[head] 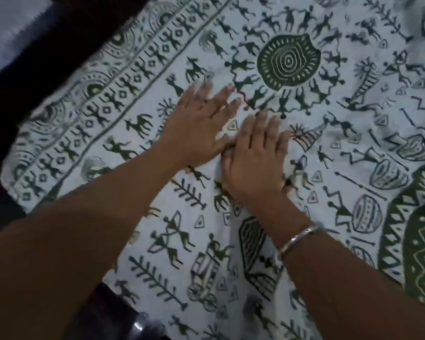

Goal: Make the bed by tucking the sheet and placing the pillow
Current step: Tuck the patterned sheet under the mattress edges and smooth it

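Pale cotton printed with dark green folk figures lies under both palms. The left hand [201, 128] is flat and spread, fingers extended toward the round sun-like medallion [288, 61], gripping nothing. The right hand [255, 158] lies just beside it, the two touching at the thumb side, also open and pressed palm-down, with no fabric pinched between its fingers; a metal bangle [297, 239] circles its wrist. This flat, side-by-side placement suggests smoothing: broad palm contact spreads pressure and pushes creases outward instead of bunching the cloth. Motion blur at the left fingertips is consistent with a sweeping stroke, though its direction cannot be read.

The sheet [304, 143] covers nearly the whole view. Its bordered edge [88, 104], a band of repeated figures and diamonds, runs diagonally at upper left and ends against a dark surround, probably the bed frame or floor; whether that edge is tucked under cannot be told. Slight ripples remain near the right wrist. No pillow is in view, so that step appears not yet done.
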{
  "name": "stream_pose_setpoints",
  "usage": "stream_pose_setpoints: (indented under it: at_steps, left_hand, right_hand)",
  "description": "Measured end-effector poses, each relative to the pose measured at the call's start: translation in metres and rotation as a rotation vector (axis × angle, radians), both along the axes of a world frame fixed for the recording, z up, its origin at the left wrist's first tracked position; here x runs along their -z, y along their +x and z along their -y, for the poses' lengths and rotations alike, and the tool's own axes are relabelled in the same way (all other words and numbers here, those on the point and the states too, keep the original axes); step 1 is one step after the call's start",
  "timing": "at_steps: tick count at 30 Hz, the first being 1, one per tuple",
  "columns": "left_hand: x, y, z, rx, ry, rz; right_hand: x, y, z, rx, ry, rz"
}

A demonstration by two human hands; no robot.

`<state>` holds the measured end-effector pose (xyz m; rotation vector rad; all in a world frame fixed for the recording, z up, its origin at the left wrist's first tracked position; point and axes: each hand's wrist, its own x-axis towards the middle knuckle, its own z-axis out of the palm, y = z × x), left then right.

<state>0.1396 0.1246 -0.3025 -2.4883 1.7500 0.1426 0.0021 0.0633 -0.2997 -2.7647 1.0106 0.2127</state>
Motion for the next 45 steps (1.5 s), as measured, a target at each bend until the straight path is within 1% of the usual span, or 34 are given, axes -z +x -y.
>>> stream_pose_setpoints:
  at_steps: [3,5,6,8,9,10,12,15,17,19,21,23,25,27,29,32,34,35,37,38,39,42,45]
  left_hand:
    - [-0.005,0.038,-0.024,-0.072,0.018,0.034]
    - [-0.011,0.044,-0.026,-0.143,-0.013,0.058]
    - [-0.013,0.041,-0.025,-0.123,-0.030,0.075]
    - [-0.010,0.027,-0.024,0.072,-0.063,0.058]
    - [-0.008,0.020,-0.025,0.154,-0.063,0.008]
    - [-0.006,0.019,-0.027,0.177,-0.049,-0.038]
    - [-0.004,0.032,-0.034,0.070,-0.029,-0.052]
    - [-0.007,0.074,-0.051,-0.117,-0.004,-0.008]
    - [-0.010,0.101,-0.065,-0.211,0.020,0.017]
    - [-0.017,0.108,-0.071,-0.264,0.013,0.017]
    - [-0.023,0.096,-0.069,-0.270,-0.018,0.007]
    - [-0.025,0.080,-0.074,-0.265,-0.025,0.008]
    - [-0.022,0.074,-0.083,-0.317,0.043,-0.020]
    - [-0.018,0.084,-0.087,-0.377,0.085,-0.016]
    - [-0.016,0.099,-0.086,-0.422,0.063,-0.028]
    - [-0.018,0.119,-0.086,-0.476,0.011,-0.123]
    - [-0.021,0.118,-0.083,-0.499,-0.018,-0.149]
    - [-0.023,0.112,-0.081,-0.487,-0.013,-0.136]
    - [-0.026,0.089,-0.082,-0.389,-0.027,-0.087]
    - [-0.027,0.078,-0.087,-0.355,-0.026,-0.074]
    - [-0.029,0.071,-0.094,-0.367,-0.002,-0.080]
    - [-0.026,0.075,-0.118,-0.473,0.109,-0.080]
    - [-0.027,0.084,-0.130,-0.512,0.075,-0.100]
  right_hand:
    - [-0.003,0.040,-0.012,-0.072,0.047,0.018]
    - [-0.005,0.048,-0.007,-0.107,0.025,0.025]
    - [-0.005,0.046,-0.003,-0.088,0.008,0.024]
    - [-0.004,0.039,0.000,0.015,-0.019,-0.012]
    - [-0.003,0.037,-0.001,0.062,-0.024,-0.041]
    - [-0.002,0.037,-0.005,0.086,-0.029,-0.060]
    - [-0.001,0.048,-0.015,0.092,-0.037,-0.060]
    - [-0.004,0.079,-0.028,0.043,-0.014,-0.062]
    - [-0.003,0.102,-0.037,-0.099,0.026,-0.058]
    - [-0.005,0.123,-0.041,-0.225,0.093,-0.016]
    - [-0.010,0.135,-0.033,-0.277,0.115,0.039]
    - [-0.010,0.130,-0.020,-0.233,0.055,0.070]
    - [-0.006,0.118,-0.014,-0.139,0.004,0.028]
    - [-0.003,0.114,-0.015,-0.140,0.000,-0.034]
    - [-0.001,0.129,-0.016,-0.215,0.009,-0.048]
    - [0.000,0.170,-0.014,-0.337,0.027,-0.009]
    - [-0.002,0.189,-0.010,-0.390,0.043,-0.013]
    - [-0.003,0.192,-0.006,-0.414,0.052,-0.021]
    - [-0.006,0.189,0.001,-0.463,0.041,-0.018]
    - [-0.008,0.185,0.002,-0.484,0.020,-0.003]
    - [-0.010,0.182,0.002,-0.506,-0.005,0.006]
    - [-0.011,0.186,-0.012,-0.594,-0.039,-0.029]
    - [-0.017,0.206,-0.026,-0.656,-0.048,-0.089]
